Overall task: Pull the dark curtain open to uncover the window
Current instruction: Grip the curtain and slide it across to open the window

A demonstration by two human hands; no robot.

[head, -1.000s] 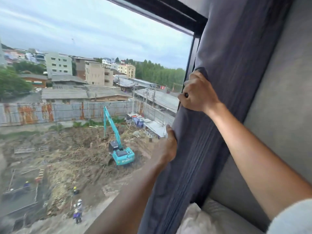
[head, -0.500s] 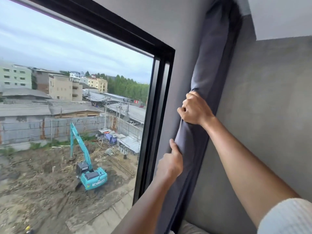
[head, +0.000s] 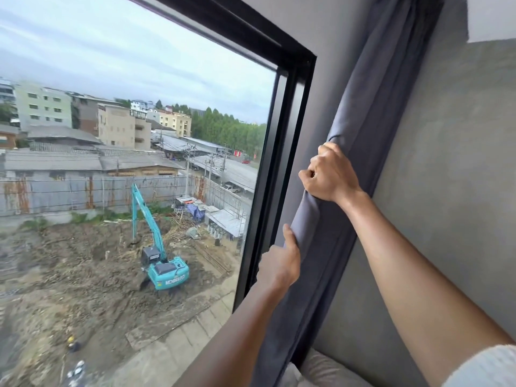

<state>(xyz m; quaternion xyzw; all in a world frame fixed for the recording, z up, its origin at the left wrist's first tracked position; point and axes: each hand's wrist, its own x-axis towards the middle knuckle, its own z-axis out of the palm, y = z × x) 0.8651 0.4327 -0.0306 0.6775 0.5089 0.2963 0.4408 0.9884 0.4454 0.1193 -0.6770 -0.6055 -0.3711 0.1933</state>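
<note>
My left hand (head: 280,265) pinches the curtain (head: 360,152) low down, thumb pressed against the fold. My right hand (head: 331,174) is fisted tight around the bunched cloth higher up. The curtain hangs gathered (a narrow grey-blue column) against the grey wall (head: 452,169), right of the black window frame (head: 282,152). Beyond the glass sits a teal excavator (head: 164,269).

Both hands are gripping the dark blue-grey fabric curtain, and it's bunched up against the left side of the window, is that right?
Not quite. The head view shows the dark blue-grey fabric curtain bunched at the right side of the black-framed window, against the grey wall. Both hands grip it: left hand, right hand.
</note>
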